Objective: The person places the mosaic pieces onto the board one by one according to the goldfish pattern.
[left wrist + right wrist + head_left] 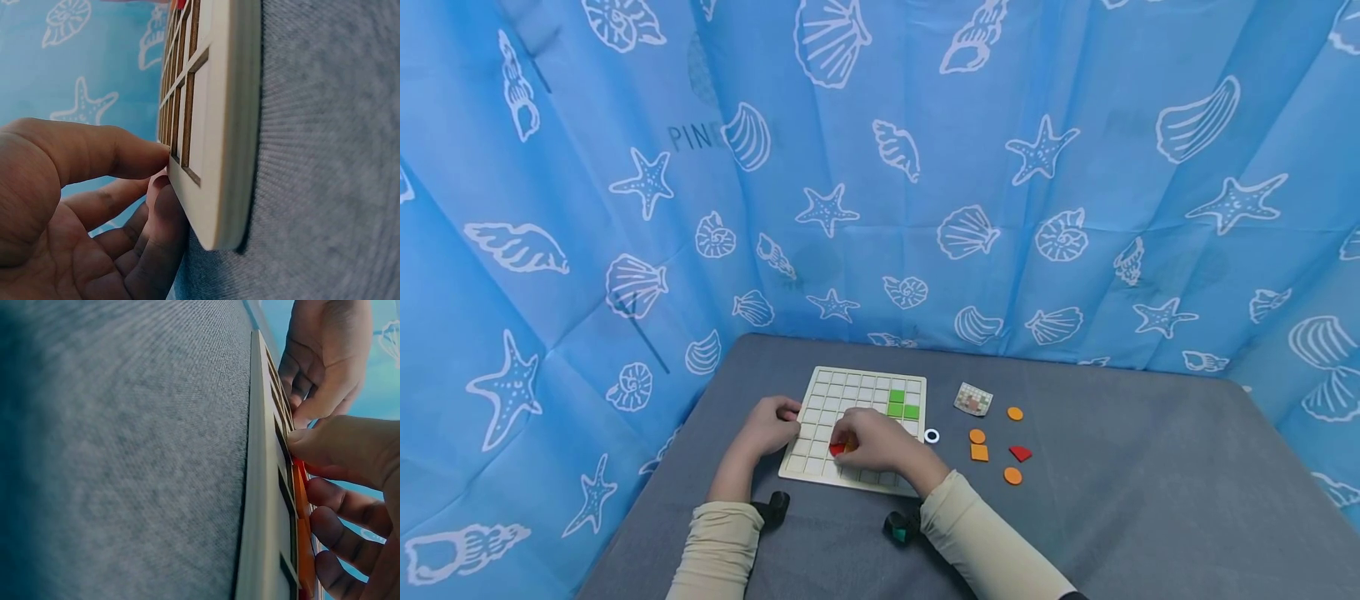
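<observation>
On the grey bench [1120,467], the left hand [771,427] pinches a gridded board [823,401] by its edge while the right hand [876,440] pinches a red tile [837,449] at its near half, likely light, stiff, best held rim-wise.

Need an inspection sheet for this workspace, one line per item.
Surface: grey table, fabric-textured.
Job's things: grid board lying flat, three green squares and some orange pieces on it; to its right, a small gridded card, three orange discs, an orange square and a red fan-shaped piece.
Clutter: white ring beside the board's right edge.
Hands: left hand holds the board's left edge; right hand pinches a red piece at the board.
Cables: nothing seen.
Surroundings: blue curtain with white shell and starfish prints.
</observation>
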